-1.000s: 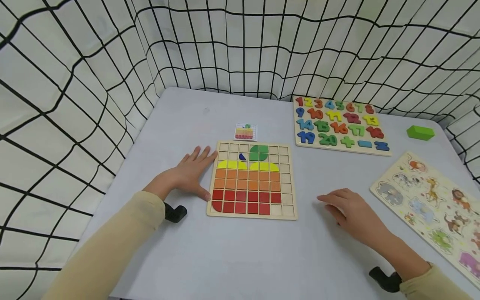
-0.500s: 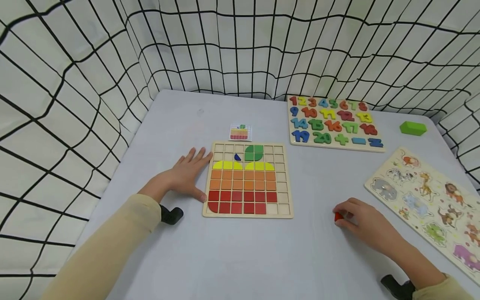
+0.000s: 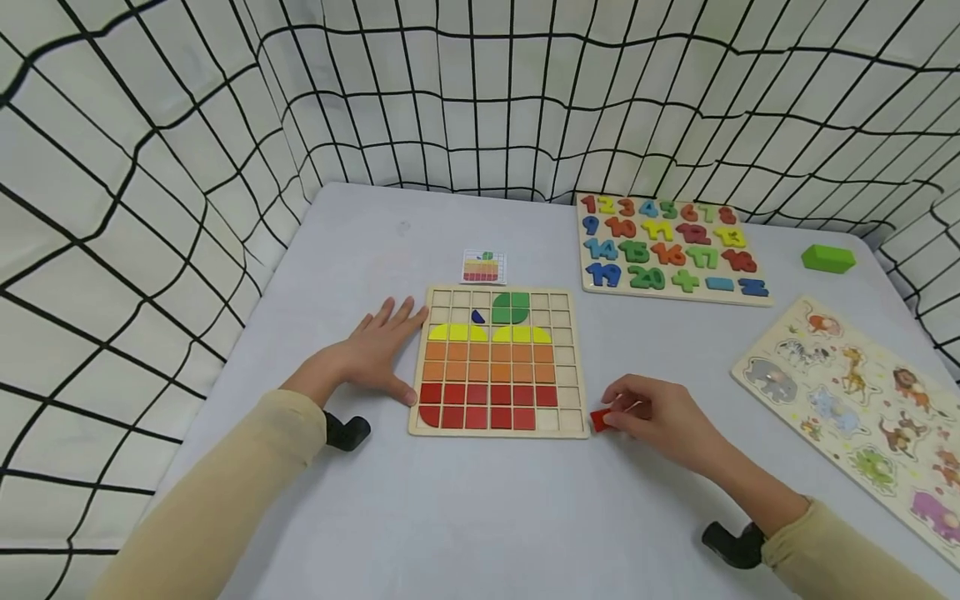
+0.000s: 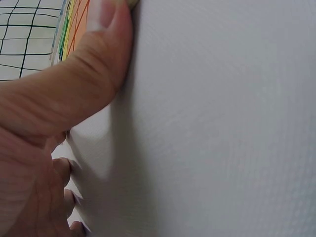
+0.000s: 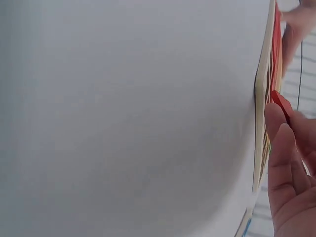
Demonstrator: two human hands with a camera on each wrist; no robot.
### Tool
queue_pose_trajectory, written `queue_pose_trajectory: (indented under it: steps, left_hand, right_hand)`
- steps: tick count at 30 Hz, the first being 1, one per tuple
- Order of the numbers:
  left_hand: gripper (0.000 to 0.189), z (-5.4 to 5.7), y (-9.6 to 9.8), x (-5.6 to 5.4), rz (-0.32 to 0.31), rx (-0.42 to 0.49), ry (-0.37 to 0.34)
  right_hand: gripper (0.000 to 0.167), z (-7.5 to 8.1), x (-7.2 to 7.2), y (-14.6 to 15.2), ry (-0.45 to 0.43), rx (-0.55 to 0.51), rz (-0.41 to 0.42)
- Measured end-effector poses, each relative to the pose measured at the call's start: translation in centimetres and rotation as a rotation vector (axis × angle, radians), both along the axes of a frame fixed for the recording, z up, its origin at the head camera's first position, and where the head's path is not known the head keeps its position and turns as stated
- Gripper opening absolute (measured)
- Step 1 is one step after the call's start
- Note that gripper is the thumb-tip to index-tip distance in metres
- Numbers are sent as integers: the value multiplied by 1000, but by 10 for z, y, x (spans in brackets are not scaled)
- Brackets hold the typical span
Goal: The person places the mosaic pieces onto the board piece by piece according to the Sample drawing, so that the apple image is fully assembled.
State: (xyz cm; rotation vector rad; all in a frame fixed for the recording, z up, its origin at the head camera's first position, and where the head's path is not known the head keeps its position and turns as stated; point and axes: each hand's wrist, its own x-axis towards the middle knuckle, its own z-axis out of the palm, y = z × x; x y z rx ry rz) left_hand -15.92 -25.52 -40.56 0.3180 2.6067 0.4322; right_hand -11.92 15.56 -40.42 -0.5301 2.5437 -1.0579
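Observation:
Between the thumb and fingers of my right hand (image 3: 663, 421) I pinch a small red tile (image 3: 599, 420), just off the lower right corner of a wooden grid board (image 3: 573, 367). In the right wrist view the red tile (image 5: 281, 102) shows at the fingertips. My left hand (image 3: 367, 354) lies with fingers spread, thumb and a fingertip touching the board's left edge. Red, orange and yellow tiles fill rows of the grid, with green tiles (image 3: 511, 308) and a dark blue piece (image 3: 477, 317) above. Several cells in the bottom right corner and right columns hold no tile.
Behind the board stands a small picture card (image 3: 484, 267). A number puzzle (image 3: 675, 292) lies at the back right, near a green block (image 3: 828, 258). An animal puzzle (image 3: 817, 442) lies on the right. Black netting (image 3: 510, 100) surrounds the white table (image 3: 450, 517).
My right hand first hovers right of the board, then holds a red tile, and now has carried it left to the board's lower right corner. The left hand stays at the board's edge.

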Motion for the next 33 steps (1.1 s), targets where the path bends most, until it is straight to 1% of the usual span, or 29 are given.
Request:
queue_pose_trajectory:
  steps: [2, 6, 9, 11, 13, 20, 24, 27, 33]
  left_hand:
    - [134, -2, 0, -1, -1, -3, 3]
    - [135, -5, 0, -1, -5, -7, 7]
    - [135, -6, -1, -1, -7, -7, 5]
    - [134, -5, 0, 0, -4, -3, 0]
    - [134, -4, 0, 0, -2, 3, 1]
    - [133, 1, 0, 2, 3, 9, -2]
    - [133, 1, 0, 2, 2, 4, 1]
    - [133, 1, 0, 2, 2, 2, 1]
    - [132, 1, -1, 2, 1, 3, 4]
  right_hand:
    - [14, -2, -3, -14, -58, -30, -3]
    - [11, -6, -9, -37, -154, -55, -19]
    - [12, -9, -9, -47, -190, -74, -25]
    - [12, -9, -9, -52, -194, -81, -31]
    - [13, -9, -8, -55, -185, -82, -28]
    - [10, -7, -3, -61, -118, -27, -17]
    - [8, -6, -2, -61, -54, 7, -5]
    - [10, -7, -1, -62, -12, 37, 3]
    - [13, -10, 1, -67, 0, 83, -4]
